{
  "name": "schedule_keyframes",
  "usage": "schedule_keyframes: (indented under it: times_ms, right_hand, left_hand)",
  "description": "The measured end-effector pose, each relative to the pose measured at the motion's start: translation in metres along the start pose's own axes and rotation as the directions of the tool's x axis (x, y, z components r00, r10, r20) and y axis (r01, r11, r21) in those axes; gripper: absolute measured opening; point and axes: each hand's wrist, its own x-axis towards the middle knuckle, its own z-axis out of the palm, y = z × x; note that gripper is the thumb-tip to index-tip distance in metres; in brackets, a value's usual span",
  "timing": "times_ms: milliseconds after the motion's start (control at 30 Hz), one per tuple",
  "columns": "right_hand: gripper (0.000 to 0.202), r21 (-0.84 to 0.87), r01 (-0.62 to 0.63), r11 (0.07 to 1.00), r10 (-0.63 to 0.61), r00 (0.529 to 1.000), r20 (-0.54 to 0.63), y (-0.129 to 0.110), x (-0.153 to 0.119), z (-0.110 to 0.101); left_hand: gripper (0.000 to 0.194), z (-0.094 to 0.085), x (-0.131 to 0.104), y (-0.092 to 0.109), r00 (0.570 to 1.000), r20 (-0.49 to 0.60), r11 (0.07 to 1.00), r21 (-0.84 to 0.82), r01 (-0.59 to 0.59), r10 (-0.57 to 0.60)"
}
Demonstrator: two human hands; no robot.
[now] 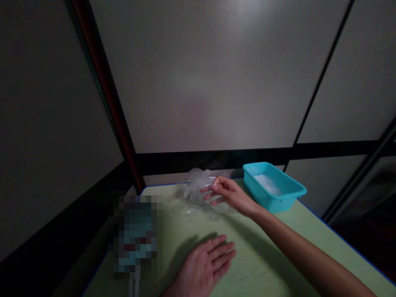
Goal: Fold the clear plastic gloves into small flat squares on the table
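My left hand (206,266) is palm up over the near part of the green table (256,264), fingers stretched out and holding nothing. My right hand (230,194) reaches farther out, thumb and index finger pinched together, the other fingers loosely extended. What the pinch holds, if anything, is too small to make out. Just behind and left of the right hand lies a crumpled heap of clear plastic bags (196,187), partly hidden by that hand.
A turquoise basin (278,202) with something whitish and clear inside stands at the table's back right. A blurred-out object (136,235) lies at the left edge. Behind the table rise pale panels (210,82) with black strips.
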Motion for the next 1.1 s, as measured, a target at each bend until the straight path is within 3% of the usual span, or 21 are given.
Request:
schedule_keyframes:
  times_ms: [67,133,233,400,533,700,900,1100]
  right_hand:
    - [0.033,0.096,-0.007,0.995,0.002,0.999,0.046,-0.017,-0.021,-0.003]
    - [0.033,0.354,-0.087,0.931,0.042,0.990,0.131,-0.025,-0.040,-0.009]
    - [0.028,0.513,-0.179,0.840,0.103,0.980,0.173,-0.019,-0.060,-0.020]
    - [0.031,0.395,-0.335,0.856,0.318,0.942,0.109,0.024,-0.078,-0.034]
    - [0.034,0.296,-0.350,0.889,0.351,0.935,0.050,0.053,-0.088,-0.039]
    - [0.038,0.244,-0.365,0.899,0.373,0.928,0.015,0.071,-0.095,-0.045]
    - [0.038,0.186,-0.357,0.916,0.364,0.932,-0.003,0.075,-0.097,-0.055]
    - [0.052,0.151,-0.312,0.938,0.312,0.950,0.026,0.072,-0.101,-0.066]
  left_hand:
    - [0.033,-0.002,0.000,0.002,0.998,-0.014,0.997,-0.039,-0.061,0.061]
    - [0.031,-0.004,0.000,0.003,0.994,-0.023,0.993,-0.051,-0.107,0.106]
    - [0.033,-0.009,0.000,0.003,0.990,-0.031,0.990,-0.046,-0.136,0.135]
    - [0.044,-0.010,-0.001,0.006,0.995,-0.026,0.995,-0.027,-0.100,0.099]
    - [0.048,-0.001,-0.004,0.013,0.997,-0.072,0.999,-0.002,-0.037,0.037]
    - [0.038,0.010,-0.007,0.024,0.980,-0.165,0.990,0.102,-0.098,0.114]
    - [0.024,0.003,-0.003,0.028,0.885,-0.285,0.898,0.356,-0.258,0.367]
    - [0.034,0.008,-0.003,0.025,0.724,-0.411,0.800,0.501,-0.330,0.555]
